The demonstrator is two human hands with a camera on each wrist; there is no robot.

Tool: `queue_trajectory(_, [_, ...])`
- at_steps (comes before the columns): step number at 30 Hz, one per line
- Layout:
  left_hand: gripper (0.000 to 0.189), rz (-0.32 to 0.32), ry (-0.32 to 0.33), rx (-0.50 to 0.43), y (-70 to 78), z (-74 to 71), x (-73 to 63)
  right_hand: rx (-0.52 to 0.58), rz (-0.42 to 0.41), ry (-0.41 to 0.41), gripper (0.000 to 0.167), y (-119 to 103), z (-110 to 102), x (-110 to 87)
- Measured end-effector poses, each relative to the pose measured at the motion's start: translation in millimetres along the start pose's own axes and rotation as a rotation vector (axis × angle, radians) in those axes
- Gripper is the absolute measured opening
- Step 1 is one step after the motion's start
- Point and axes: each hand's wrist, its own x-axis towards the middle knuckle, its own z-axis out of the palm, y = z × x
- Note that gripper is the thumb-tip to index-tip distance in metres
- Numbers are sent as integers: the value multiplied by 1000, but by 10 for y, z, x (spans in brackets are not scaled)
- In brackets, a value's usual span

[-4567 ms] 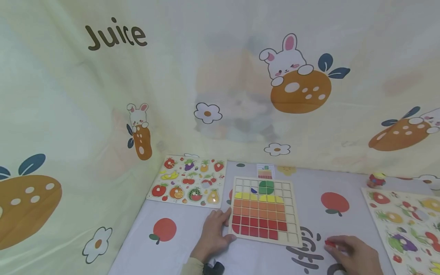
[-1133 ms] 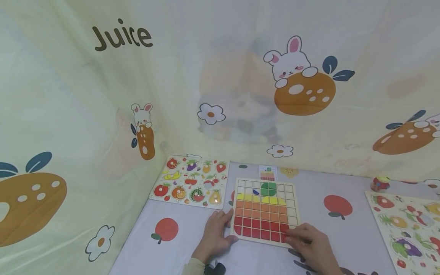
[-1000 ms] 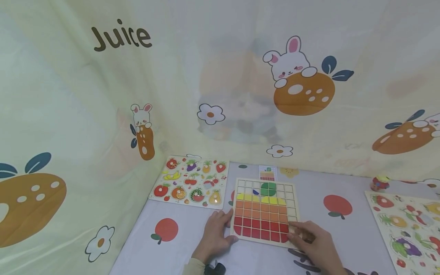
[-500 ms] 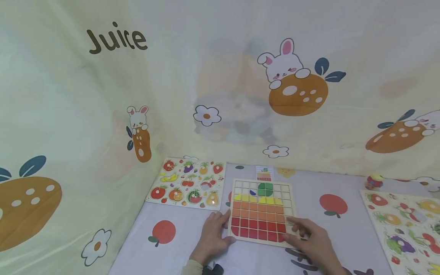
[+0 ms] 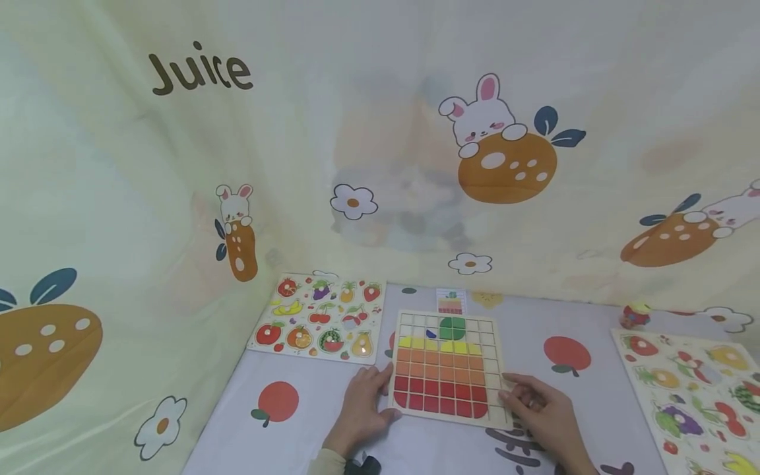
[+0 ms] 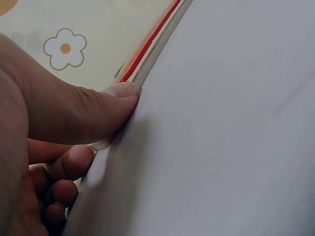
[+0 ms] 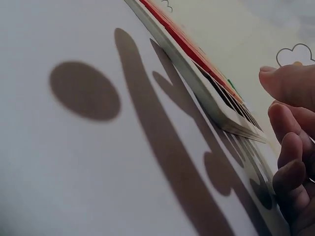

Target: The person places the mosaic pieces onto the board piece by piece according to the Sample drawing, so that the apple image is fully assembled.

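A square wooden grid puzzle board point(image 5: 494, 369) lies flat on the table, filled with red, orange, yellow, green and blue pieces. Bare cells show along its right side and top. My left hand point(image 5: 359, 404) holds the board's near left corner, thumb at the front edge and fingers along the left side. In the left wrist view the thumb point(image 6: 83, 108) rests against the board's edge. My right hand point(image 5: 546, 412) is beside the near right edge with nothing between its thumb and fingers. The right wrist view shows its fingers point(image 7: 290, 147) loosely bent, apart from the board's corner point(image 7: 231, 120).
A small picture card point(image 5: 451, 302) lies just behind the board. One fruit puzzle board point(image 5: 320, 316) sits at the back left, another fruit puzzle board point(image 5: 683, 382) at the right. A small red-and-yellow toy figure point(image 5: 635, 315) stands behind the right one. A printed curtain point(image 5: 297, 218) encloses the table.
My right hand carried a red piece to the board's bottom row and let go of it in the near right red corner. It then drew back to the board's right edge. The left hand stayed.
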Motion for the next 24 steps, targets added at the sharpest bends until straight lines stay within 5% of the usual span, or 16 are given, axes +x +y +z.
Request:
queue_trajectory(13, [86, 0, 0, -4, -18, 23, 25, -29, 29, -28, 47, 73, -44, 29])
queue_trajectory(20, [81, -18, -17, 10, 22, -17, 26, -32, 66, -90, 60, 44, -145, 104])
queue_trajectory(24, [78, -15, -27, 33, 67, -81, -10, -56, 34, -45, 64, -14, -286, 136])
